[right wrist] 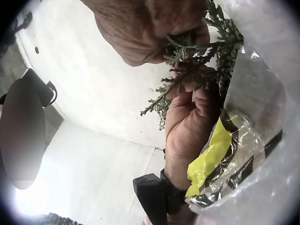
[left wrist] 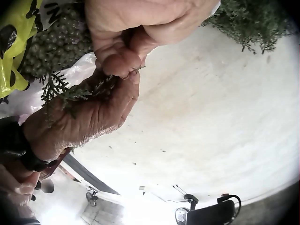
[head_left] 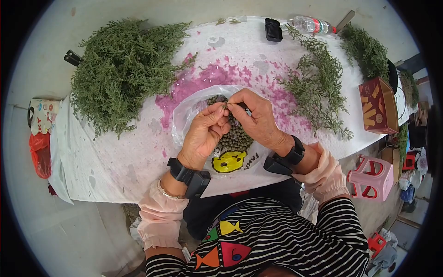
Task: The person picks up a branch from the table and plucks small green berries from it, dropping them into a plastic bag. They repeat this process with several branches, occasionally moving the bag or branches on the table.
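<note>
Both hands meet over an open clear plastic bag (head_left: 182, 122) on the cloth-covered table. My left hand (head_left: 203, 134) pinches with thumb and fingertips at a green conifer sprig (right wrist: 176, 86). The right hand (head_left: 258, 120) holds the same sprig, its fingertips right beside the left ones. Scale-like leaves of the sprig hang below the right hand in the left wrist view. Inside the bag lies a heap of small round green-brown berries (head_left: 233, 137). A yellow printed patch (head_left: 229, 162) marks the bag's near side. The hands partly hide the sprig in the head view.
A large pile of conifer branches (head_left: 124, 74) lies at the left, with a looser branch (head_left: 318, 83) at the right. Beyond are a black container (head_left: 273, 30), a plastic bottle (head_left: 311, 24) and a red-brown box (head_left: 376, 106). A pink stool (head_left: 371, 177) stands right of the table.
</note>
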`<state>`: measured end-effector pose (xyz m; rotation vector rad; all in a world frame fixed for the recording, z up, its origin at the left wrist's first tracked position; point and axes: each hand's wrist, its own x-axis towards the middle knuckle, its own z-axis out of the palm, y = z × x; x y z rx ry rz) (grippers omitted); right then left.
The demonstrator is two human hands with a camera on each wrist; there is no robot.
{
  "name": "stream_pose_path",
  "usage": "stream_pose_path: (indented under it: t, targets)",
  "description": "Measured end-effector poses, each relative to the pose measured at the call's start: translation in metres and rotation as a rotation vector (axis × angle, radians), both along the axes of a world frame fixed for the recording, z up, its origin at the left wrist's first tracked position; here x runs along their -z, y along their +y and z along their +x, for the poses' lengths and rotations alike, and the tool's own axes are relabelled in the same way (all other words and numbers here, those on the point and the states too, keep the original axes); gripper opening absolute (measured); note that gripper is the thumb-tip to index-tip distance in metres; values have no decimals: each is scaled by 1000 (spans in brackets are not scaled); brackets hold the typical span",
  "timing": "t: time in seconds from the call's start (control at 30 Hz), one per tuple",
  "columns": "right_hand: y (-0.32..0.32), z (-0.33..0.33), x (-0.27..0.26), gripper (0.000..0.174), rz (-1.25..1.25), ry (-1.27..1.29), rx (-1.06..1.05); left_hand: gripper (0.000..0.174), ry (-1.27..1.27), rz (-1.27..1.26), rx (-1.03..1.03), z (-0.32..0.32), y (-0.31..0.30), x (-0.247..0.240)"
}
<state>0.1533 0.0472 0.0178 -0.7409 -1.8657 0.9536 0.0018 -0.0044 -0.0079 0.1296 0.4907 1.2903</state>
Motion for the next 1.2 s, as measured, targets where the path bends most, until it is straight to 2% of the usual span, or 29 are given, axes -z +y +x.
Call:
stream_pose_path:
  t: [0.4, 0.5, 0.53, 0.63, 1.07, 1.2]
  targets:
    - [1, 1, 3, 4, 92, -75, -7, 13, 69, -2, -15, 1, 0, 3]
    - [3, 2, 4, 5, -116, -21, -59, 13, 72, -9, -31, 1, 1, 0]
    - [3, 1, 3, 5, -111, -19, -62, 12, 65, -17, -41, 1, 2, -1]
    - [4, 1, 3, 8, -472, 206, -188, 12, 55, -24, -54, 0, 2, -2]
    - [9, 3, 7, 6, -386, 87, -129, 13, 20, -17, -10, -3, 1, 0]
    - [10, 6, 7, 6, -304, -58, -146, 13, 23, -21, -8, -3, 1, 2]
